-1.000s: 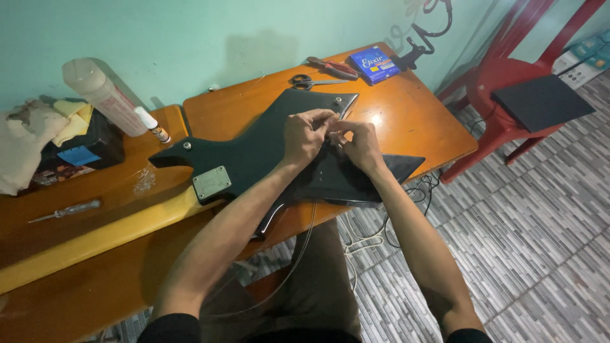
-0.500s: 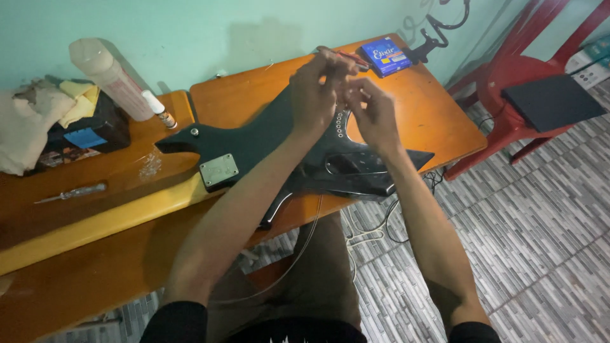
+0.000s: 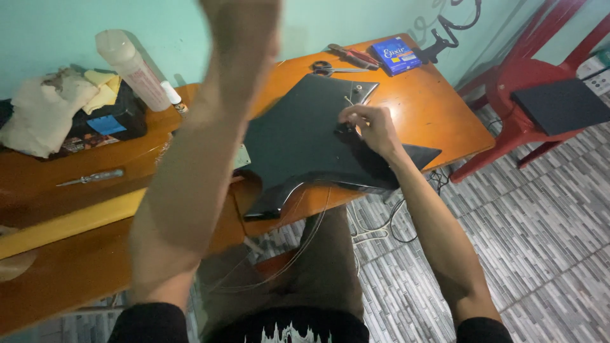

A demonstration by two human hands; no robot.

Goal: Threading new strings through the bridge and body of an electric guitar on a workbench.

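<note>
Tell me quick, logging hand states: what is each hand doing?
Left hand: raised out of the frame, cannot tell.
Right hand: fingers pinched, pressing on the black guitar body.

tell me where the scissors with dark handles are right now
In the head view, the scissors with dark handles lie at the far edge of the orange wooden table, just beyond the black guitar body.

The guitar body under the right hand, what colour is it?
Glossy black guitar body, head view.
</note>
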